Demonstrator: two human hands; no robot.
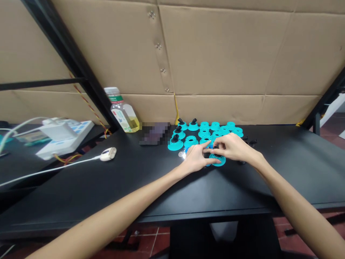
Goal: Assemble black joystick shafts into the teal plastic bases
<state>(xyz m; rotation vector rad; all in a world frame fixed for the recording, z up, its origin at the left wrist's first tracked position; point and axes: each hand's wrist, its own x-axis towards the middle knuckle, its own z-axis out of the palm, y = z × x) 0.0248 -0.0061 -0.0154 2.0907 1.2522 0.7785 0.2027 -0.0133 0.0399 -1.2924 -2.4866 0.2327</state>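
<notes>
My left hand (pixel 197 157) reaches in from the left, its thumb and fingers closed around the side of a teal flanged ring (pixel 219 162) on the table. Over that ring, the fingers of my right hand (pixel 232 146) are pinched together on a small black part, mostly hidden by the fingers. Behind both hands stand several more teal rings with open centres (pixel 215 126). To their left are several teal rings fitted with black knob-like parts (pixel 176 139). A shiny clear piece (pixel 182 154) lies beside my left hand.
Loose black parts (pixel 252 142) lie right of my right hand. Toward the left are a bottle of yellow liquid (pixel 122 111), a blurred-out dark flat object (pixel 155 134), a white cable connector (pixel 108 154) and a power strip (pixel 66 140). A cardboard wall (pixel 221 54) closes the table's back.
</notes>
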